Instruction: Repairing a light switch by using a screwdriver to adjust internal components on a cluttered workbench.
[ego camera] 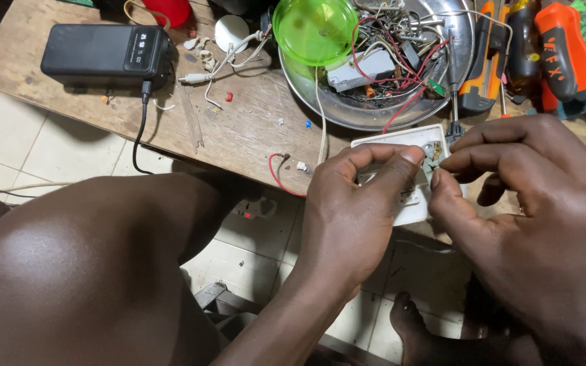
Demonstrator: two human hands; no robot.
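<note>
- White plastic, square and shallow, is what both hands work on: a small white plastic electrical housing held just past the near edge of the worn wooden table, its open side up, showing small metal contacts inside.
- The left hand is closed on this housing, thumb and forefinger pinching its left part from above, the other fingers curled below it.
- The right hand pinches at the metal parts in the upper right corner of the housing with thumb and forefinger tips; whether something tiny sits between those tips cannot be told.
- A thin red wire loops off the table edge just left of the left hand.
- Behind the housing stands a round shiny metal bowl full of tangled red, white and black wires and small parts, with a grey rectangular block among them.
- A translucent green plastic lid rests tilted on the bowl's left rim.
- Orange and black screwdrivers lie to the right of the bowl, well above the right hand; one shaft points down toward the housing.
- A black rectangular power bank sits at the far left of the table, with a black cable hanging from it over the edge.
- A white cable with a plug lies between the power bank and the bowl.
- The person's bare knee fills the lower left, over a pale tiled floor.
</note>
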